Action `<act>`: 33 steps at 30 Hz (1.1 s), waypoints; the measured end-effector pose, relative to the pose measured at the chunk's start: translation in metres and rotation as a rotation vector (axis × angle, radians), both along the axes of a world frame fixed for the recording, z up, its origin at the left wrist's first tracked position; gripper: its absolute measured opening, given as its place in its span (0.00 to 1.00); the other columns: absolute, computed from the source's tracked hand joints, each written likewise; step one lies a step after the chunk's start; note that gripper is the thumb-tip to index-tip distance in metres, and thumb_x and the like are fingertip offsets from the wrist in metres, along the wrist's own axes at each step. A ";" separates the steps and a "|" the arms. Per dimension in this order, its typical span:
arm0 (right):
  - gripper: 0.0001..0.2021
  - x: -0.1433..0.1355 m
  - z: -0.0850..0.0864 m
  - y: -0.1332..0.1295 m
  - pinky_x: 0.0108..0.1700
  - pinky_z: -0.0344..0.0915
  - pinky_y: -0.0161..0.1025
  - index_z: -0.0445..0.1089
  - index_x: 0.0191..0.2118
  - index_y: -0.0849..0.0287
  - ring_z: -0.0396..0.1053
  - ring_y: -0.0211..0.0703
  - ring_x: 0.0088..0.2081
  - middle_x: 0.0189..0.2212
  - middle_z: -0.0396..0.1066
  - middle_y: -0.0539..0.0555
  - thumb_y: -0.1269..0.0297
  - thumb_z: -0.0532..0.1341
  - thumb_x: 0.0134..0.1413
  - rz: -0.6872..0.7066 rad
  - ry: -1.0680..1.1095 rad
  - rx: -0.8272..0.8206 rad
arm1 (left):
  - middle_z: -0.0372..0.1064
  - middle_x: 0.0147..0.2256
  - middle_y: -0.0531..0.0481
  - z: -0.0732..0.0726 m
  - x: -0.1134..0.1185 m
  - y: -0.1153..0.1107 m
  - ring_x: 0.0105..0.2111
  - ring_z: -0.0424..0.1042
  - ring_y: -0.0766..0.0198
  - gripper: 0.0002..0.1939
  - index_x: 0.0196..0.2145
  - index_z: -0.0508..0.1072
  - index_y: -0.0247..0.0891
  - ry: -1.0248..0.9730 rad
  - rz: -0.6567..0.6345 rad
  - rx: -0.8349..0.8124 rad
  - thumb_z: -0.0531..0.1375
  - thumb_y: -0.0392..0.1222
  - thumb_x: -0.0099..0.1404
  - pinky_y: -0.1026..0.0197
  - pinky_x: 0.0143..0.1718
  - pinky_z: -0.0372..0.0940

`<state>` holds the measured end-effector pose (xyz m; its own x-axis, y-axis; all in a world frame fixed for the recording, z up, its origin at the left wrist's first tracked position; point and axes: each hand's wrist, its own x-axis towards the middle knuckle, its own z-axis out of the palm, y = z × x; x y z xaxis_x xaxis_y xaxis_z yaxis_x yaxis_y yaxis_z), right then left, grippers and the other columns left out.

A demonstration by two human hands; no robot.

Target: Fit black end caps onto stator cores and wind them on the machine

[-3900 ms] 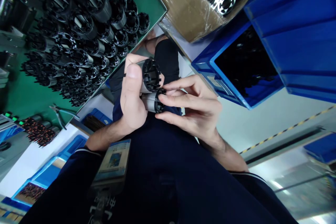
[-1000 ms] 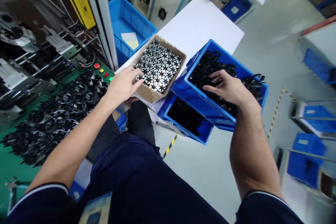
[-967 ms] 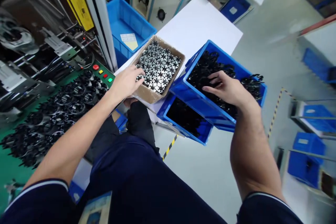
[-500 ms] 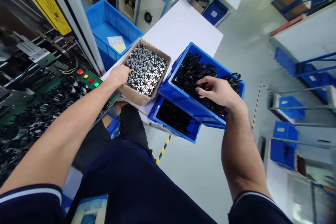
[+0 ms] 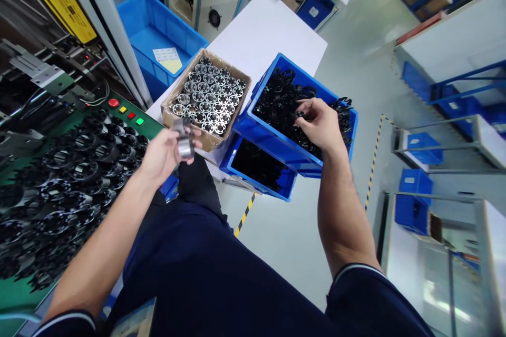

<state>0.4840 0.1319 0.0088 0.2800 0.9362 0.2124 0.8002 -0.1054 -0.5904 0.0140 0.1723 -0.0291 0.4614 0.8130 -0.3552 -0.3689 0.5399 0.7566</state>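
Note:
My left hand (image 5: 164, 154) holds silvery metal rings (image 5: 185, 146) in its fingers, just off the near left corner of a cardboard box (image 5: 179, 140). Rows of similar metal rings (image 5: 210, 96) fill that box. My right hand (image 5: 318, 122) is over a blue bin (image 5: 282, 146) heaped with black plastic parts (image 5: 276, 96). Its thumb and fingers are closed on a small black part (image 5: 300, 114). Below and partly under this bin sits a lower blue bin (image 5: 291, 189) with more black parts inside.
On the left, a green machine bed (image 5: 152, 127) carries many black ring-shaped assemblies (image 5: 81, 168) and coloured buttons. An open blue crate (image 5: 138, 26) holding a paper label stands behind the cardboard box. The white table (image 5: 272, 26) lies under the box and bins.
My left hand has come out of the cardboard box toward me, now with metal rings in it. My right hand has stayed over the black parts, its fingers now pinching one. The view has shifted slightly.

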 end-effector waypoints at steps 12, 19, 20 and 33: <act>0.08 -0.014 -0.005 0.009 0.61 0.83 0.63 0.81 0.47 0.52 0.86 0.63 0.47 0.55 0.85 0.64 0.63 0.72 0.62 0.054 -0.423 -0.160 | 0.85 0.48 0.36 -0.056 -0.047 -0.160 0.30 0.72 0.64 0.43 0.43 0.76 0.38 0.280 -0.100 -0.138 0.76 0.84 0.66 0.67 0.20 0.63; 0.12 -0.004 -0.005 0.012 0.56 0.86 0.59 0.79 0.48 0.50 0.85 0.61 0.47 0.52 0.89 0.63 0.65 0.70 0.58 0.047 -0.323 -0.071 | 0.75 0.30 0.49 -0.056 -0.072 -0.174 0.25 0.64 0.67 0.45 0.49 0.84 0.36 0.339 -0.111 -0.093 0.75 0.85 0.66 0.67 0.23 0.62; 0.16 -0.002 -0.005 0.012 0.55 0.85 0.57 0.80 0.52 0.51 0.85 0.60 0.45 0.49 0.89 0.61 0.65 0.69 0.58 0.045 -0.312 -0.063 | 0.76 0.31 0.48 -0.056 -0.075 -0.174 0.26 0.65 0.66 0.45 0.50 0.84 0.36 0.343 -0.108 -0.085 0.75 0.85 0.66 0.67 0.23 0.62; 0.14 0.000 0.001 0.020 0.55 0.83 0.58 0.86 0.44 0.52 0.80 0.56 0.42 0.50 0.86 0.60 0.69 0.69 0.51 0.179 -0.336 -0.191 | 0.87 0.49 0.43 -0.064 -0.085 -0.183 0.35 0.77 0.60 0.33 0.63 0.69 0.46 0.286 -0.052 -0.023 0.73 0.70 0.79 0.68 0.25 0.66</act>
